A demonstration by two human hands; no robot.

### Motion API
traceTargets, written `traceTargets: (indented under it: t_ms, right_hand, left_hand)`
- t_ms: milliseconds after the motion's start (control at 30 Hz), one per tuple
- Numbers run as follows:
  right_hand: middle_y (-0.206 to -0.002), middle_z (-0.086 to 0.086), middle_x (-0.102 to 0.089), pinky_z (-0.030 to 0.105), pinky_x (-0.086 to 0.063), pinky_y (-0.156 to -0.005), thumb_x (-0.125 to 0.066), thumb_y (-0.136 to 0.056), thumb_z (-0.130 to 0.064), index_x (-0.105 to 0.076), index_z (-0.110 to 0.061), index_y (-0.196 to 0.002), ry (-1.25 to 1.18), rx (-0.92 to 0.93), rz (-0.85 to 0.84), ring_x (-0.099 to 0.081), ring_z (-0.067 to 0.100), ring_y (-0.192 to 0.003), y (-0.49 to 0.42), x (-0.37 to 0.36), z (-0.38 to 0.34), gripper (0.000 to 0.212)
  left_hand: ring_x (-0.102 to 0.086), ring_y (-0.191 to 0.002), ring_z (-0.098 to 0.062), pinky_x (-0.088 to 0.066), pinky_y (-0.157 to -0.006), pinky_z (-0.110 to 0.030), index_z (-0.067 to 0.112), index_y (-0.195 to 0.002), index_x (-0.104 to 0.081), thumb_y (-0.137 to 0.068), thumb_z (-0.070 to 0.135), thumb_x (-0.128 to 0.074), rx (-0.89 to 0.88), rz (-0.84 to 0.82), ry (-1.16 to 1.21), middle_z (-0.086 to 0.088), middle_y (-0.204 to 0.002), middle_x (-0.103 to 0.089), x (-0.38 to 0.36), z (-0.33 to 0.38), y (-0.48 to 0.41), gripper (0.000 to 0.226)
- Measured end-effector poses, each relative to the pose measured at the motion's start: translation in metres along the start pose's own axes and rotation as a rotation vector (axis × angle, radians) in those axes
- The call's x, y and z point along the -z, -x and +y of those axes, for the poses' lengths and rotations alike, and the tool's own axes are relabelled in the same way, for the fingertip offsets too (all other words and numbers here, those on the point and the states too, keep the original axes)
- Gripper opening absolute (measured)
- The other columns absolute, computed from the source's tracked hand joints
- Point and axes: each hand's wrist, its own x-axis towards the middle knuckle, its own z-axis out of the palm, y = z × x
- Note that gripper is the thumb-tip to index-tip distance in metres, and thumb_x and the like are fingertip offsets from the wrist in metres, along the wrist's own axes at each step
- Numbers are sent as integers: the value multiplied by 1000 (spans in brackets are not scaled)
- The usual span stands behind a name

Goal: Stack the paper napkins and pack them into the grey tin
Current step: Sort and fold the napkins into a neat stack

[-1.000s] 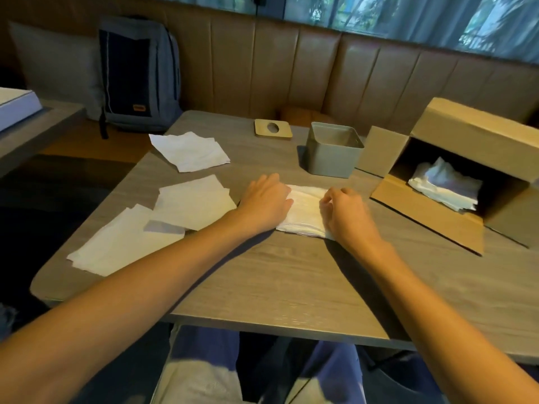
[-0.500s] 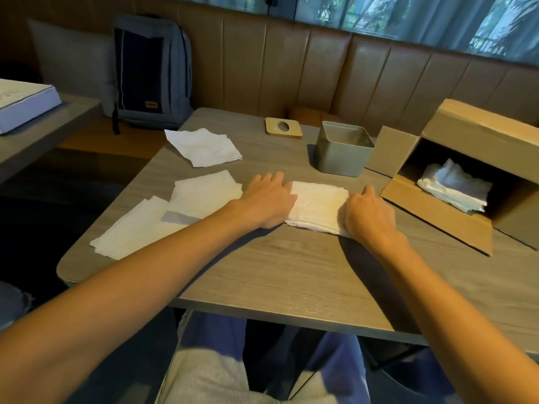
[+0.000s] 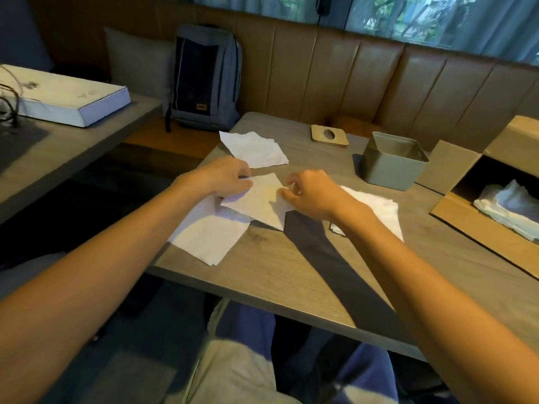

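Note:
A white paper napkin (image 3: 256,199) is lifted slightly off the table, pinched at its left corner by my left hand (image 3: 221,176) and at its right edge by my right hand (image 3: 309,193). Under it lies a flat napkin (image 3: 210,240) at the table's left edge. A folded napkin stack (image 3: 379,208) lies to the right, partly hidden by my right wrist. Another napkin (image 3: 253,150) lies farther back. The open grey tin (image 3: 390,164) stands upright at the back right, and nothing shows inside it.
A tan lid with an oval hole (image 3: 329,136) lies behind the tin. An open cardboard box (image 3: 478,223) holding white napkins sits at right. A grey backpack (image 3: 204,80) leans on the bench. A white box (image 3: 67,97) rests on the left table.
Both hands left the folded stack and moved left to the loose napkins, where they picked one up between them. The camera view swung left as well.

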Motion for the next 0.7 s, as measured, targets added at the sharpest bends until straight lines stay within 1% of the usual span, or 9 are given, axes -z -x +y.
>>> traceTargets:
  t_ms: [67, 200, 267, 333, 400, 467, 500, 600, 700]
  right_hand:
    - [-116, 7, -66, 29, -49, -78, -56, -98, -45, -57, -13, -131, -27, -29, -9, -60, 19, -94, -11, -10, -11, 46]
    - [-122, 9, -66, 30, -52, -81, -65, -93, -44, -59, -13, -131, -12, -77, 31, -56, 18, -92, -27, -24, -16, 49]
    - [-121, 8, -66, 31, -53, -82, -65, -94, -41, -60, -13, -129, -54, -107, 37, -58, 19, -92, -31, -28, -14, 45]
    - [-118, 6, -67, 33, -55, -86, -65, -95, -36, -63, -14, -125, -114, -131, 80, -61, 21, -95, -33, -31, -10, 37]
    - [-115, 5, -68, 37, -57, -89, -62, -97, -28, -67, -17, -119, -145, -137, 179, -64, 23, -99, -33, -34, -5, 24]
    - [-111, 5, -70, 39, -58, -88, -60, -99, -22, -71, -20, -111, -149, -138, 284, -66, 24, -98, -33, -35, -1, 17]
    - [-110, 4, -71, 39, -58, -87, -60, -99, -21, -73, -21, -108, -161, -139, 323, -66, 24, -97, -32, -34, 0, 16]
    - [-108, 1, -71, 36, -58, -86, -62, -98, -23, -74, -21, -108, -247, -132, 394, -64, 18, -93, -32, -28, 5, 16]
    - [-104, -4, -66, 30, -56, -86, -61, -99, -25, -69, -21, -106, -437, -96, 464, -60, 12, -94, -28, -14, 9, 12]
  left_hand:
    - [-57, -99, -23, -50, -86, -41, 16, -118, -66, -97, 37, -58, 12, 29, -7, -6, -112, -64, -7, -14, 2, 31]
    - [-55, -103, -19, -46, -81, -32, 23, -129, -58, -92, 49, -64, 45, 51, 74, 2, -120, -58, -17, -22, 3, 46]
    - [-56, -104, -19, -45, -80, -30, 23, -127, -58, -90, 50, -66, 39, 64, 114, 3, -118, -57, -20, -21, 2, 47]
    - [-57, -102, -18, -45, -78, -29, 23, -121, -62, -91, 46, -68, 44, 99, 144, 4, -114, -60, -23, -20, 0, 38]
    - [-61, -96, -19, -48, -76, -32, 21, -105, -70, -94, 42, -65, 75, 177, 207, 2, -101, -66, -26, -18, -3, 24]
    - [-64, -87, -21, -53, -76, -38, 20, -88, -73, -97, 38, -61, 100, 274, 279, -2, -84, -68, -25, -15, -2, 24]
    - [-64, -85, -21, -53, -74, -38, 20, -87, -74, -98, 37, -60, 107, 310, 296, -3, -82, -69, -23, -13, -2, 25]
    - [-63, -96, -18, -57, -82, -35, 23, -115, -70, -96, 38, -63, 98, 346, 300, -2, -106, -69, -18, -8, -4, 25]
    - [-49, -124, -24, -50, -100, -46, 32, -140, -51, -92, 49, -64, 91, 300, 171, -2, -138, -55, -10, 4, -8, 53]
